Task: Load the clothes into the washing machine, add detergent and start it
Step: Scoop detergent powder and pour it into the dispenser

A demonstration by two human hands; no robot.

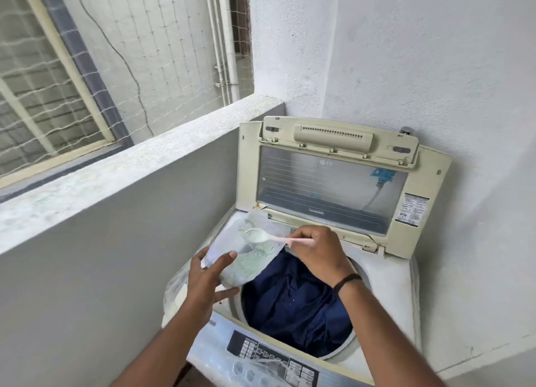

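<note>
A top-loading washing machine [385,282] stands in the corner with its lid [327,183] raised upright. Dark blue clothes [295,302] fill the drum. My left hand [207,282] holds a clear plastic bag of pale green detergent powder [246,262] over the drum's left rim. My right hand [314,251] grips the pink handle of a small spoon [259,237]. The spoon's bowl, heaped with powder, hovers just above the bag's open mouth. A dark band circles my right wrist.
The control panel [272,354] runs along the machine's near edge, under a plastic cover. A low grey parapet wall [121,166] stands close on the left, with netting above it. White walls close in behind and to the right.
</note>
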